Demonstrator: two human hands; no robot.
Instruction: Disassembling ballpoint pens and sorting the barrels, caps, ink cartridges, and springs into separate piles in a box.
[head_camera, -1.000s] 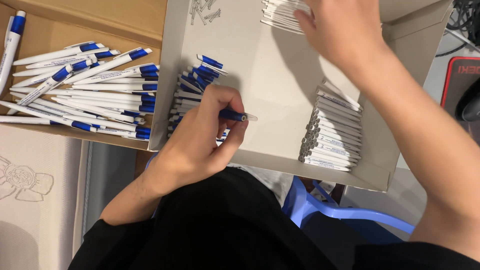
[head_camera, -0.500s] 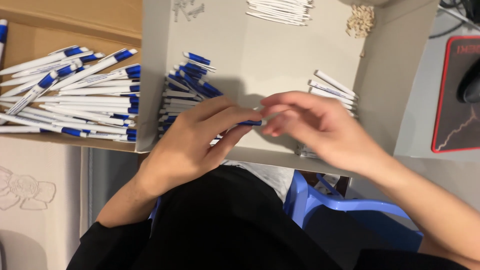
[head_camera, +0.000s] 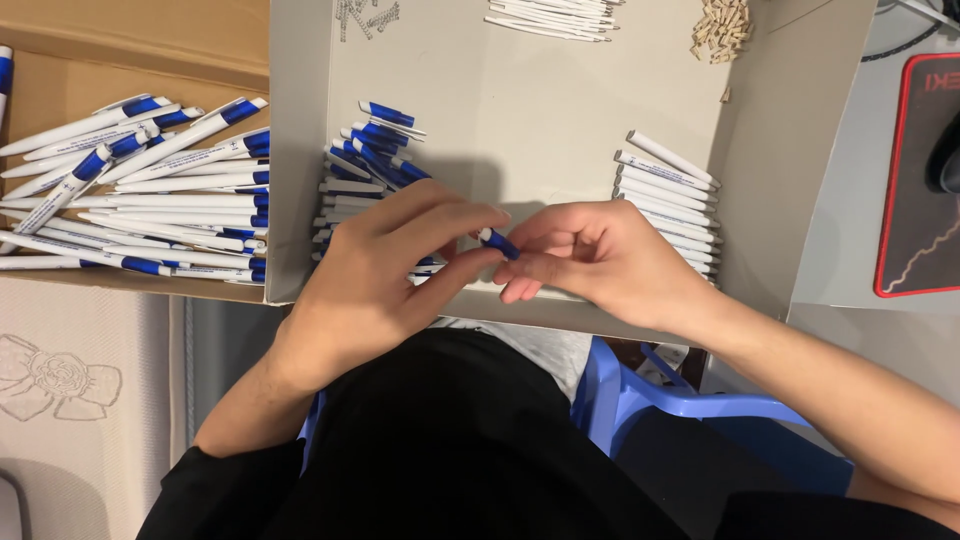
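Both hands, left hand (head_camera: 375, 270) and right hand (head_camera: 600, 260), pinch one blue pen part (head_camera: 498, 243) between their fingertips.

Pen part (head_camera: 498, 243) pinched between my hands: dark blue. Pile of short pen pieces (head_camera: 372, 150) beside my left hand (head_camera: 385, 270): blue with white. Stack of barrels (head_camera: 665, 195) by my right hand (head_camera: 600, 262): plain white. Tray (head_camera: 560, 120) under them: pale grey card. Finished pens (head_camera: 150, 200) in the brown cardboard box (head_camera: 140, 40): white bodies, blue clips and tips. Thin refills (head_camera: 555, 15) up top: white. Small bits (head_camera: 722, 25) in the corner: tan. Chair (head_camera: 640, 400): light blue plastic. My clothing: black. Mat (head_camera: 915, 200) on the right: black, red edge, pale wavy line. Cloth (head_camera: 60, 400) at left: cream, embossed flower pattern.
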